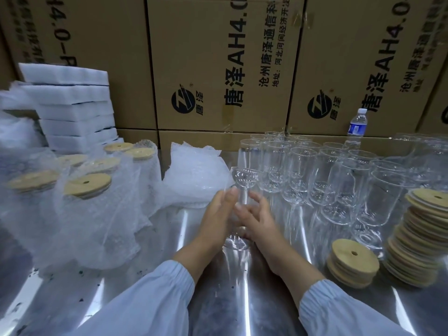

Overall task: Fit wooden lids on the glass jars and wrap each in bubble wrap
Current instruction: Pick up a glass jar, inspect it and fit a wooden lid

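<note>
A clear, lidless glass jar [243, 177] stands upright on the shiny metal table [244, 301] at centre. My left hand [217, 215] grips its left side and my right hand [258, 223] curls round its right side near the base. Several more lidless jars [339, 180] stand in rows to the right. Round wooden lids with a small hole sit in a short stack [352, 261] and a tall leaning stack [423, 235] at the right. Loose bubble wrap [194, 173] lies just behind my left hand. Several wrapped, lidded jars [87, 187] stand at the left.
Big printed cardboard boxes [218, 69] wall off the back of the table. White foam sheets [72, 105] are piled at the back left. A water bottle [357, 124] stands behind the jars at the back right.
</note>
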